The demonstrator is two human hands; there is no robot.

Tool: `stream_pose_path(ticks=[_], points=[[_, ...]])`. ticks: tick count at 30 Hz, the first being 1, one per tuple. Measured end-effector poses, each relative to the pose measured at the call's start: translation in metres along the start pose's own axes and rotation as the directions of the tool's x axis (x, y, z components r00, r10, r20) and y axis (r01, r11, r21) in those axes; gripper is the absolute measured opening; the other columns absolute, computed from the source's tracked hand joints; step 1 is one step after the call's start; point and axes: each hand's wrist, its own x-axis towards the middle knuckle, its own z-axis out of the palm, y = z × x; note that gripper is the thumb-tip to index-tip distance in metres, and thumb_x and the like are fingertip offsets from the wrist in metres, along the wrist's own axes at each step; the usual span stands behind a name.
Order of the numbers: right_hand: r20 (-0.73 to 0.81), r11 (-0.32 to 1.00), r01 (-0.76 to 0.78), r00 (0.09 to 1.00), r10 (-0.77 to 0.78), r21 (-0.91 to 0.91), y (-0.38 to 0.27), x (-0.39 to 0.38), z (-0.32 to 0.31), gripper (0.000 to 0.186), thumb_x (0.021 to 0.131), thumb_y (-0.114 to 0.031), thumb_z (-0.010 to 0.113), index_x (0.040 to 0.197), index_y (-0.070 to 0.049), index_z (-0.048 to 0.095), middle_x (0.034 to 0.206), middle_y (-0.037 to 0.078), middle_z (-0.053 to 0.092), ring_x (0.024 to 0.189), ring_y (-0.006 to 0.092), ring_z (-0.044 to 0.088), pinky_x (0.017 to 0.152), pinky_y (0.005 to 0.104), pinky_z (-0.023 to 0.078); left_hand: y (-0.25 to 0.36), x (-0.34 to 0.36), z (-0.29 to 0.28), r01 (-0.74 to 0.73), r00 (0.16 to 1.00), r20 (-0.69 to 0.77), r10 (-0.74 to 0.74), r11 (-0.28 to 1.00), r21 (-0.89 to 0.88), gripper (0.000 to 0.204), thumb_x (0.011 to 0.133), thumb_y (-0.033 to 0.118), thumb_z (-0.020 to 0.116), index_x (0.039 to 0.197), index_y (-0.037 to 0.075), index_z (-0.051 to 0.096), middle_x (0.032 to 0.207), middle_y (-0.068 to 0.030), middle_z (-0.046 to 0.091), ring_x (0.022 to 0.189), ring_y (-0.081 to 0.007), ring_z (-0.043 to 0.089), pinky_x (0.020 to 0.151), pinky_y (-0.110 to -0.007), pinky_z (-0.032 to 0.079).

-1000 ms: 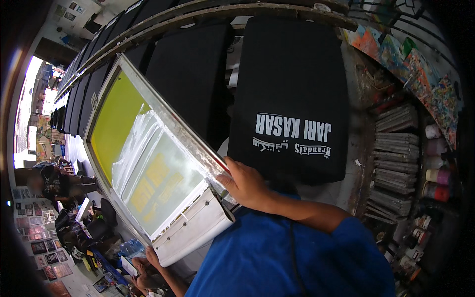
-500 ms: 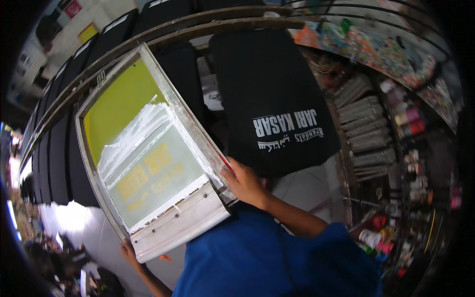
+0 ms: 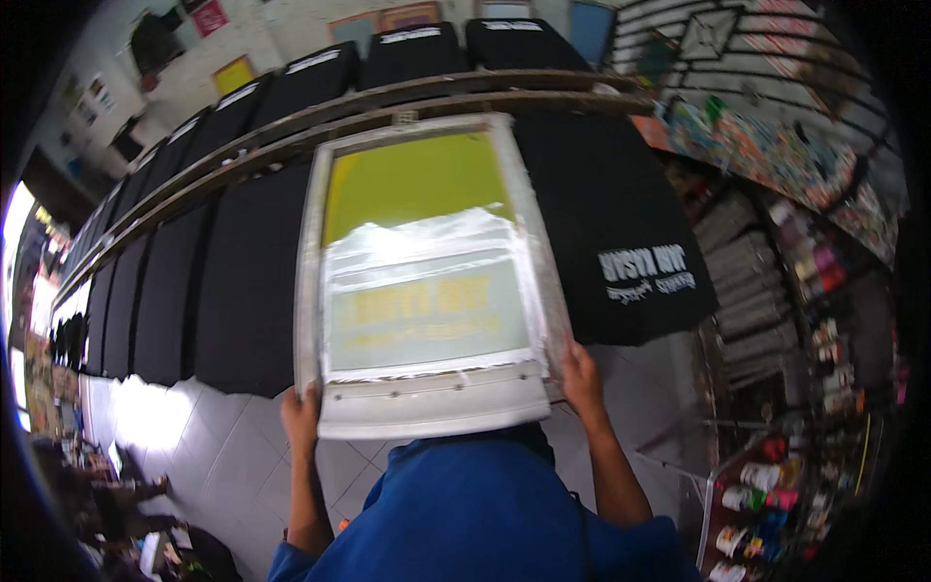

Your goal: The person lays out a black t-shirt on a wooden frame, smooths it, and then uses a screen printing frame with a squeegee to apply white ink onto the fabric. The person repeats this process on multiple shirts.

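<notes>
A silk-screen printing frame (image 3: 308, 281) is held up in front of me by its two sides. Its mesh is yellow-green (image 3: 417, 184) in the far half and pale in the near half, with faint yellowish lettering. White ink (image 3: 417, 240) is smeared across the middle and along the edges. A white panel (image 3: 436, 407) with several small screws spans the near end. My left hand (image 3: 300, 412) is closed on the near left corner, and my right hand (image 3: 582, 378) grips the right side rail. Both hands' fingertips are partly hidden by the frame.
Black fabric on a printing board (image 3: 611, 194), with white print, lies right of the frame. More black boards (image 3: 247, 281) line the left, and others stand behind a long wooden rail (image 3: 388, 102). Bottles and tubs (image 3: 776, 475) fill a rack at the right. Tiled floor (image 3: 223, 436) shows below.
The frame has turned from a slant to nearly straight ahead and shifted right, over the boards. Both hands have moved right with it, keeping hold. My view has swung left.
</notes>
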Motion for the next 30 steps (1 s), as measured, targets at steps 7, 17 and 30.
stream_pose_path(ticks=[7, 17, 30], points=[[0.029, 1.000, -0.001, 1.000, 0.000, 0.005, -0.005, -0.003, 0.000, 0.038, 0.100, -0.029, 0.045, 0.120, 0.000, 0.059, 0.105, 0.020, 0.066, 0.100, 0.0292, 0.063, 0.088, 0.0355, 0.046, 0.008, 0.006, 0.000, 0.118, 0.992, 0.043, -0.121, 0.991, 0.057, 0.043, 0.087, 0.037, 0.061, 0.091, -0.005, 0.063, 0.084, -0.0267, 0.066, 0.079, -0.0413, 0.065, 0.069, -0.046, 0.049], [0.013, 0.994, 0.043, 0.999, -0.042, -0.096, 0.005, 0.012, 0.007, 0.037, 0.100, -0.028, 0.044, 0.115, 0.002, 0.060, 0.101, 0.021, 0.066, 0.097, 0.0298, 0.064, 0.084, 0.0363, 0.047, 0.010, 0.007, 0.006, 0.147, 0.986, 0.064, -0.151, 0.987, 0.072, 0.045, 0.088, 0.040, 0.061, 0.086, -0.004, 0.063, 0.078, -0.0254, 0.066, 0.076, -0.0395, 0.066, 0.067, -0.045, 0.049], [0.018, 0.994, 0.017, 1.000, -0.015, -0.110, 0.007, 0.021, 0.003, 0.039, 0.101, -0.030, 0.043, 0.114, 0.003, 0.060, 0.097, 0.017, 0.067, 0.091, 0.0243, 0.064, 0.083, 0.0339, 0.046, 0.016, 0.010, 0.017, 0.122, 0.990, 0.064, -0.127, 0.989, 0.082, 0.046, 0.087, 0.041, 0.060, 0.090, -0.004, 0.062, 0.083, -0.0282, 0.065, 0.082, -0.0445, 0.064, 0.071, -0.048, 0.049]])
